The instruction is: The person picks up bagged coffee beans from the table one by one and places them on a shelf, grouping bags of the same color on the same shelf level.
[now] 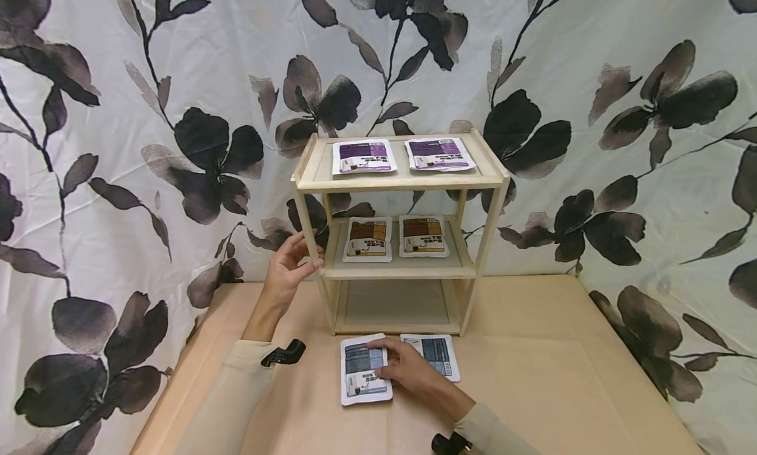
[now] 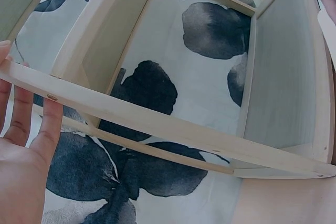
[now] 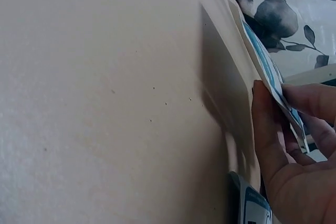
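My right hand (image 1: 414, 371) pinches the right edge of a white pouch with a dark blue label (image 1: 359, 379). In the right wrist view this pouch (image 3: 265, 59) is tilted up off the table, thumb on one face and fingers on the other. Partly behind that hand lies a second blue-label pouch (image 1: 447, 356) on the table. My left hand (image 1: 284, 271) holds the front left post of a small wooden shelf rack (image 1: 402, 272), with the fingers behind the post (image 2: 142, 114) in the left wrist view. Only the tip of the thumb shows there.
Two purple-label pouches, one left (image 1: 363, 157) and one right (image 1: 439, 154), lie on the top tier. On the middle tier lie two brown-label pouches, left (image 1: 368, 239) and right (image 1: 423, 237). A floral cloth (image 1: 378, 67) hangs behind the tan table (image 1: 544, 363).
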`<state>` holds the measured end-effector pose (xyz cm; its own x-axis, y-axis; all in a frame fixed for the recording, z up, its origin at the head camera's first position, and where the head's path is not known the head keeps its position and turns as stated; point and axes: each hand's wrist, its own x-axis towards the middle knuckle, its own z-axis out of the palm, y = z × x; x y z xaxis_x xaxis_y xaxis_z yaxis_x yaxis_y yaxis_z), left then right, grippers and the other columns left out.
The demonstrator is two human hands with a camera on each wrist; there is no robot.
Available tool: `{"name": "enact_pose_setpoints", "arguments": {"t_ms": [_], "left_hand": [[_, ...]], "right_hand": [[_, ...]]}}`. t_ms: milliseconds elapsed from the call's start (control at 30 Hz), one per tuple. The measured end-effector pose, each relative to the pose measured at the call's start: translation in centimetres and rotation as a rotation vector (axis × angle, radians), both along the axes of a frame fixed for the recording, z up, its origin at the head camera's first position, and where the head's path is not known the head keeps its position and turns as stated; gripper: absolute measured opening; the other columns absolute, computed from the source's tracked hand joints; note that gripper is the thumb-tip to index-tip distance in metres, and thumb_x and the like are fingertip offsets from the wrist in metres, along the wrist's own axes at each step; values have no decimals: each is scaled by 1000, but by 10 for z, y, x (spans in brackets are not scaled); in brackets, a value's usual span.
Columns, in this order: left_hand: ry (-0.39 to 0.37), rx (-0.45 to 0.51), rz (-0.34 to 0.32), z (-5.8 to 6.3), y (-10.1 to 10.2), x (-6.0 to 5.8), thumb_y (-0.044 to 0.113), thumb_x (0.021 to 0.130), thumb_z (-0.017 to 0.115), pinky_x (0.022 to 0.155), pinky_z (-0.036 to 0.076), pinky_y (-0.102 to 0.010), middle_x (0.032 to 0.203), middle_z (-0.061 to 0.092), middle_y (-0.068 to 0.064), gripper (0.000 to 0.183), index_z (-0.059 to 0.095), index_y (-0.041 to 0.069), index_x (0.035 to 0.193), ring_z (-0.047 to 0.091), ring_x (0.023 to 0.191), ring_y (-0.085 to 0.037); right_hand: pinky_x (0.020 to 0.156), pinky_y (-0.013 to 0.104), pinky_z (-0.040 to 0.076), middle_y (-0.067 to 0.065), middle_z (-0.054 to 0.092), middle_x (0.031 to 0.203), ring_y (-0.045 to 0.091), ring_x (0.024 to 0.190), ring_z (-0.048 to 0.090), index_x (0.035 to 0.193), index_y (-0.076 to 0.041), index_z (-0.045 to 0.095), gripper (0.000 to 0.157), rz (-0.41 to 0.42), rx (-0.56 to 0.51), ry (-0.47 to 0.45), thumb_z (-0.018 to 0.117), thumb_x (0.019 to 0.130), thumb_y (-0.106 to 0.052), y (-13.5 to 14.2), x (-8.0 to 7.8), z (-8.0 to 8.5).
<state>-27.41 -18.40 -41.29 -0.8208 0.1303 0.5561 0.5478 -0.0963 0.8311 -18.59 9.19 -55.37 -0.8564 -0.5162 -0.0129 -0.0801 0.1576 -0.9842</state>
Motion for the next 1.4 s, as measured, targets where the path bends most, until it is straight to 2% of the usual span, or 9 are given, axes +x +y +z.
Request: {"name": "enact_pose_setpoints", "arguments": {"t_ms": [167,267,400,600,800,967,1167,1300,1400], "left_hand": [[-5,-6,-3,-1,0,-1,-12,87,70,86,55,-30,107,63,-28,59,58,9,140,63,98,-19],[-9,-7,-7,-1,0,-1,-12,87,70,86,55,-29,106,64,-25,59,59,10,140,63,99,-18],[-8,-6,-6,-1,0,-1,-12,87,69,87,56,-29,106,64,-26,58,59,10,140,63,99,-18],[-1,-6,-1,-1,0,-1,-13,87,69,86,55,-28,106,63,-27,58,59,9,140,63,98,-18],[11,2,-9,-2,0,-2,-14,87,69,85,56,-28,106,64,-26,58,59,8,139,63,98,-18],[18,7,-16,-2,0,-2,-15,87,68,85,56,-27,106,65,-21,58,59,7,140,63,98,-17],[9,4,-5,-2,0,0,-14,87,69,85,55,-28,106,66,-17,58,59,8,139,63,98,-18],[13,-4,-8,-2,0,0,-13,88,68,86,55,-28,106,65,-20,57,58,8,140,63,99,-18],[14,-7,-6,-2,-1,0,-14,87,68,86,55,-28,106,64,-25,57,55,2,140,63,98,-18]], "right_hand": [[66,20,52,19,69,103,14,83,64,138,5,56,52,-36,-85,-70,69,87,8,3,-1,0],[70,26,57,27,68,116,22,94,69,139,5,54,53,-49,-122,-110,69,88,7,6,-2,0],[59,25,52,23,68,111,18,84,66,140,0,55,55,-75,-105,-130,71,88,4,11,-4,1],[50,18,35,12,48,98,8,66,42,135,-4,61,53,-141,-44,-50,76,85,2,16,-7,4],[59,18,45,16,53,105,8,72,52,139,-3,57,54,-137,-62,-49,73,88,3,21,-9,4],[61,18,44,16,52,106,10,76,51,139,-3,57,54,-170,-36,-13,72,88,1,24,-14,6],[71,22,53,22,65,114,17,89,63,143,-3,53,58,-198,-51,-38,71,88,0,30,-20,5],[70,24,53,22,66,116,17,88,64,145,-4,51,59,-228,-55,-54,72,89,-2,34,-23,7],[69,26,53,23,66,117,17,86,63,145,-3,50,59,-249,-69,-61,71,90,-2,38,-26,8]]}}
